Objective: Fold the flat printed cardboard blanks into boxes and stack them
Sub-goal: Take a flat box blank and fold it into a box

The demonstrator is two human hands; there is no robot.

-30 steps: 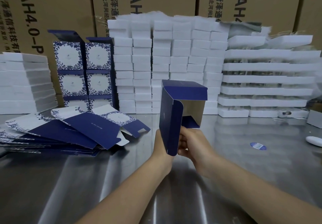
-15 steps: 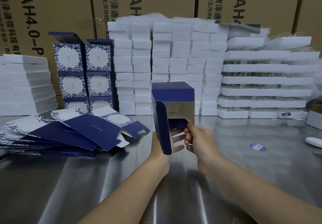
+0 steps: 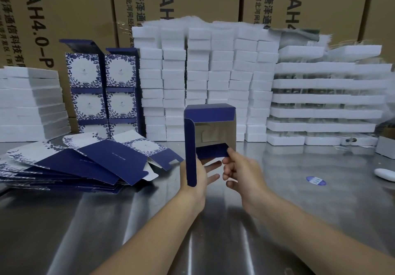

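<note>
Half-folded blue box (image 3: 210,125) held upright above a steel table (image 3: 299,200), near centre. Left hand (image 3: 195,178) gripping its left side panel, fingers spread behind. Right hand (image 3: 241,170) pinching the small bottom flap (image 3: 212,150). Flat blanks (image 3: 85,163) fanned at left; folded boxes (image 3: 102,90) stacked far left.

Half-folded navy box (image 3: 209,125) upright, flaps open.

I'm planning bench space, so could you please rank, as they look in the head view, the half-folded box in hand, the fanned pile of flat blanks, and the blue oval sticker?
1. Fanned pile of flat blanks, the widest.
2. Half-folded box, though it sits nearer the camera, which enlarges it.
3. Blue oval sticker, clearly smallest.
</note>
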